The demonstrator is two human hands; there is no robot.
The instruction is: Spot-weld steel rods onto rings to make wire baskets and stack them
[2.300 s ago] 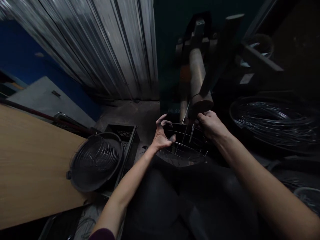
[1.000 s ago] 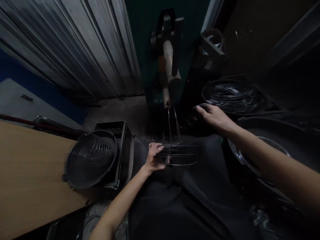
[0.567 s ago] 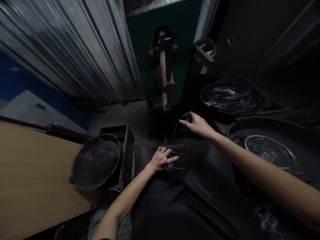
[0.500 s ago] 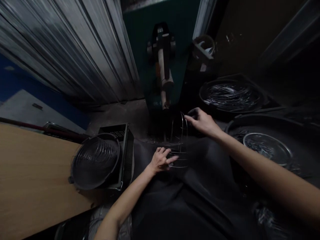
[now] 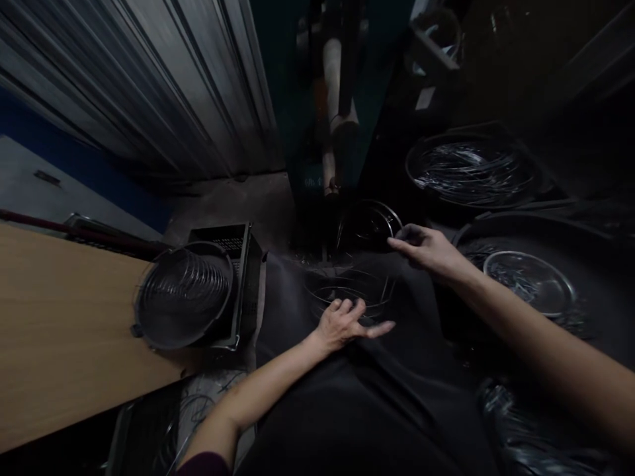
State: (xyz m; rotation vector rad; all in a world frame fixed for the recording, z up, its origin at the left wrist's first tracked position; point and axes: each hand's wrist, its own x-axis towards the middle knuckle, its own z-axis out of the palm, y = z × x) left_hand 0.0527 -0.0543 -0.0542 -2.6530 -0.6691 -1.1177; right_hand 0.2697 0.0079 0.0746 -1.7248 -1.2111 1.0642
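A round wire frame [image 5: 389, 294] of thin, shiny rings and rods stands over the dark cloth of my lap, in front of a green machine [image 5: 297, 119]. At its upper right rim, my right hand [image 5: 429, 251] pinches the wire between thumb and fingertips. My left hand [image 5: 342, 324] lies over the frame's near lower rings, fingers curled over the wire and thumb stretched out to the right. Darkness and blur hide the frame's far side and its contact with the machine.
A black basin [image 5: 173, 334] with wire rings rests on a crate [image 5: 243, 291] at left, beside a wooden board [image 5: 64, 330]. At right are a pan of wires [image 5: 411, 175] and a larger basin [image 5: 466, 228] holding a bowl [image 5: 565, 284] of small metal pieces.
The wire frame has tilted and turned, its upper rim now leaning right. My right hand has moved right with the rim; my left hand has shifted right along the lower rings.
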